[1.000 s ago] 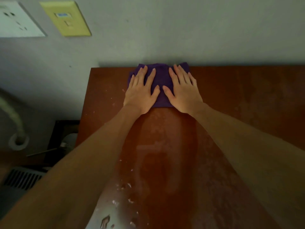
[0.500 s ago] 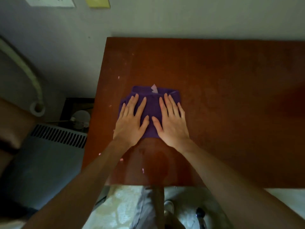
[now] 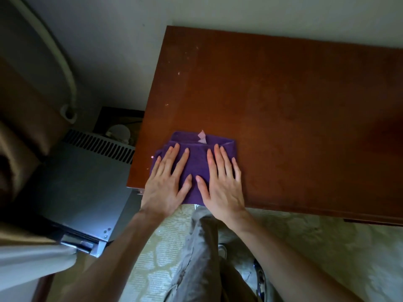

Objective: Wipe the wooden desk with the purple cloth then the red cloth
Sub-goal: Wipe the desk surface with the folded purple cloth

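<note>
Head view: purple cloth (image 3: 197,168) drawn from far edge to near edge of the surface (image 3: 283,110).
Left hand (image 3: 168,184) and right hand (image 3: 222,184) pressed flat, unclenched; one stroke judged finished, red cloth unseen.

The desk (image 3: 283,118) was reddish-brown wood, smooth with a dull sheen and pale flecks near its left edge. The cloth (image 3: 197,162) was purple fabric, soft and matt, with a small pale tag (image 3: 202,137). The box (image 3: 82,184) beside it looked like grey metal, slightly glossy.
</note>
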